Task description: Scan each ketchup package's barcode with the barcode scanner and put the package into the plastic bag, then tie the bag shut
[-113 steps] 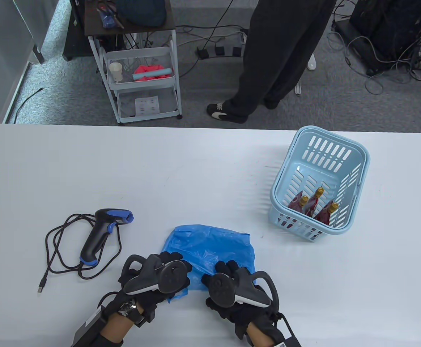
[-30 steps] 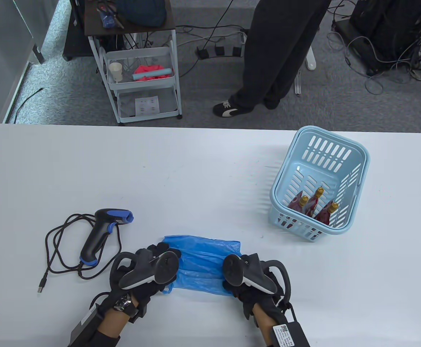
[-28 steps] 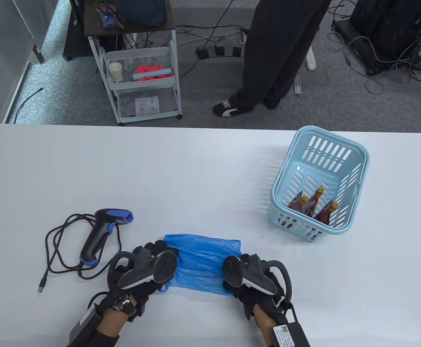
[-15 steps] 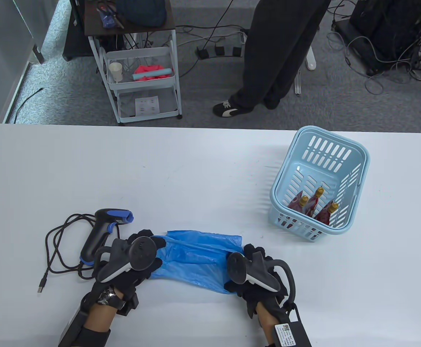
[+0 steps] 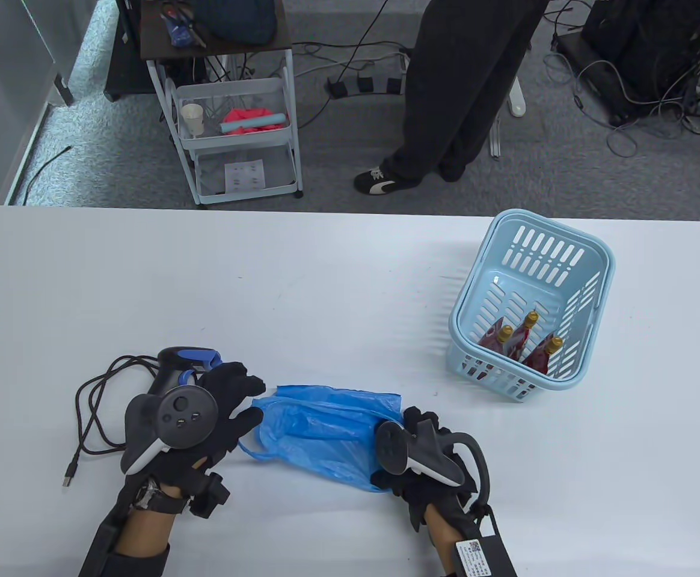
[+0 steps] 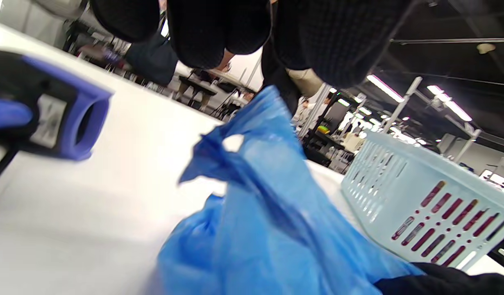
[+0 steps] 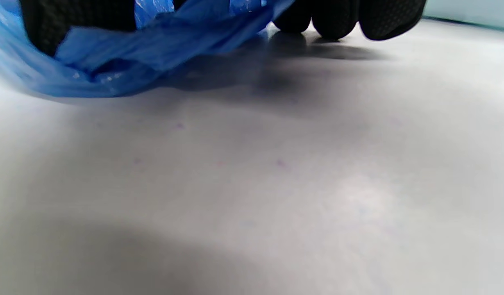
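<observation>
Since the earlier table views, the left hand has let go of the plastic bag and slid up and left to the barcode scanner at lower left of the frame, fingers spread and relaxed over its handle, not yet curled round it. The right hand stays at the bag's right end, fingers pinching the blue film against the table. The bag lies crumpled at lower centre, one handle loop trailing left. Thin, soft and slippery, it will sag and slide; best taken by the loops or the mouth's edge. Three ketchup packages stand in the light blue basket at right; they look light and pliable. No brand or writing on them is legible.
</observation>
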`<state>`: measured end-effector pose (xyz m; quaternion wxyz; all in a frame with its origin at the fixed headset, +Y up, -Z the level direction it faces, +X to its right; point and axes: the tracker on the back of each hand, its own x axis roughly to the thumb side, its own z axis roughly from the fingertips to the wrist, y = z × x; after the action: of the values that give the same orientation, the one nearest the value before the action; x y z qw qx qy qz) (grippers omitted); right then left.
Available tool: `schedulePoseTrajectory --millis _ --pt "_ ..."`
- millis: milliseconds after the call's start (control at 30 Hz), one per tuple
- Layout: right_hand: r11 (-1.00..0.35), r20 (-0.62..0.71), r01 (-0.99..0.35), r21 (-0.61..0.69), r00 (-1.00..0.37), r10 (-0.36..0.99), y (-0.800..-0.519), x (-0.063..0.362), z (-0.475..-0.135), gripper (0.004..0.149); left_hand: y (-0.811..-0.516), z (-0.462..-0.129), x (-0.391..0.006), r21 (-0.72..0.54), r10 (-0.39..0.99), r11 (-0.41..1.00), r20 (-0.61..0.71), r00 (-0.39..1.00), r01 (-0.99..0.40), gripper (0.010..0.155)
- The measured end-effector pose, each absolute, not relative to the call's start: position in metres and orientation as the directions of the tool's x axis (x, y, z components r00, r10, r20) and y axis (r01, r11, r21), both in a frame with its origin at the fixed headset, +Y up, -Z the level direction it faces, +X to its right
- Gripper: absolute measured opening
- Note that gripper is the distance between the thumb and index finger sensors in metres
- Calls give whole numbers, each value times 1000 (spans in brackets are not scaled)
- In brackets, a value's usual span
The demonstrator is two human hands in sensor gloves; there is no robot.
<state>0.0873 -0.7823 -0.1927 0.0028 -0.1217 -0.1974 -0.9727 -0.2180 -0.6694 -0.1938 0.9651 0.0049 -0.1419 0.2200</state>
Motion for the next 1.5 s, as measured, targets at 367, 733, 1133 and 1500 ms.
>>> schedulePoseTrajectory --millis 367,733,1133,1500 --pt "-921 287 88 381 -958 28 -782 75 -186 85 -699 -164 -128 -4 -4 1000 515 857 7 42" --pt "-916 293 92 391 -956 29 -783 74 -186 87 -771 -188 -131 -225 -125 945 427 895 239 51" --pt "-909 209 -34 414 -969 131 -779 98 -194 90 -778 -205 -157 -400 41 912 321 946 96 88" --pt "-889 98 -309 338 -928 360 -764 132 -200 77 -779 -207 -159 -425 74 902 313 947 70 91"
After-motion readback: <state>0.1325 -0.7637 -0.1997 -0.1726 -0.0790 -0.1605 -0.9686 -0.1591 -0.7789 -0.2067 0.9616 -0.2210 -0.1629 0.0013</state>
